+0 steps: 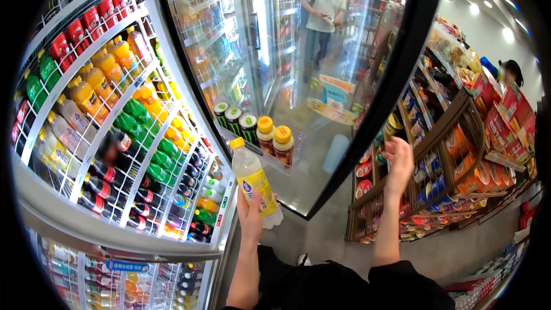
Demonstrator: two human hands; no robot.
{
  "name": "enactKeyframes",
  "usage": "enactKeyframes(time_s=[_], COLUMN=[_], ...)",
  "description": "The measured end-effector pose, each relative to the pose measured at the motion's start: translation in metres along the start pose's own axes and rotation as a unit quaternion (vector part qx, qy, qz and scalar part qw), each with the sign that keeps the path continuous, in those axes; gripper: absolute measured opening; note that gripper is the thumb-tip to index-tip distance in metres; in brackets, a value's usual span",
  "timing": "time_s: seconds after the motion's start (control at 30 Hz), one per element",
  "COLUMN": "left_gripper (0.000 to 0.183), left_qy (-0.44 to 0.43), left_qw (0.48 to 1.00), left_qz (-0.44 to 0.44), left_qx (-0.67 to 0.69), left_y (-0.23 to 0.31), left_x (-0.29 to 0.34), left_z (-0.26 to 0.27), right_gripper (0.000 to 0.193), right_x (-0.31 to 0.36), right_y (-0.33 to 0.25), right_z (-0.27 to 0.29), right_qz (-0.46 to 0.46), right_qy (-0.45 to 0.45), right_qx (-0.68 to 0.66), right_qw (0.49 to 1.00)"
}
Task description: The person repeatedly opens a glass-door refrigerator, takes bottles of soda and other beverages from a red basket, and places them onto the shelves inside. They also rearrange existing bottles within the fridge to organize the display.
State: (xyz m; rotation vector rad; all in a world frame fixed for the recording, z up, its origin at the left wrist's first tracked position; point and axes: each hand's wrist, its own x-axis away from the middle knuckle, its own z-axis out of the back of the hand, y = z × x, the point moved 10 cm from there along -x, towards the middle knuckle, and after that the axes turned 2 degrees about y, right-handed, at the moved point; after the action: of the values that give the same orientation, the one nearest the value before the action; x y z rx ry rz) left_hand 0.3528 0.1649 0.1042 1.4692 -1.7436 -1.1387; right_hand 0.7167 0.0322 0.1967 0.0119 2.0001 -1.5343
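My left hand [249,218] is closed round a clear plastic bottle [258,186] with a yellow cap and a yellow label. The bottle stands nearly upright, slightly tilted, in front of the opened glass fridge door [344,186]. My right hand [399,163] is raised to the right of the door's black edge. Its fingers are loosely bent and apart, with nothing in them. Beyond the bottle, a clear door rack [298,146] holds three black cans [234,116] and two small yellow-capped bottles [282,143].
On the left, white wire fridge shelves [129,89] carry orange, green and dark drink bottles and red cans [92,22]. A brown snack rack [425,138] stands on the right, beside the grey floor [321,247]. A person [326,14] shows in the door glass; another [509,74] is at far right.
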Motion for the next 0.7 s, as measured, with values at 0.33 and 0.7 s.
enactKeyframes(time_s=[0.33, 0.7], left_gripper=[0.046, 0.049], left_qy=[0.061, 0.145], left_qw=[0.994, 0.979], left_qz=[-0.045, -0.146], left_qx=[-0.077, -0.017], left_y=[0.010, 0.066], left_x=[0.089, 0.151], left_z=[-0.009, 0.025], right_gripper=[0.066, 0.067], right_x=[0.057, 0.212], right_y=[0.134, 0.024], right_z=[-0.084, -0.135], right_qz=[-0.094, -0.140], right_qy=[-0.383, -0.618], right_qx=[-0.071, -0.134], right_qw=[0.916, 0.762])
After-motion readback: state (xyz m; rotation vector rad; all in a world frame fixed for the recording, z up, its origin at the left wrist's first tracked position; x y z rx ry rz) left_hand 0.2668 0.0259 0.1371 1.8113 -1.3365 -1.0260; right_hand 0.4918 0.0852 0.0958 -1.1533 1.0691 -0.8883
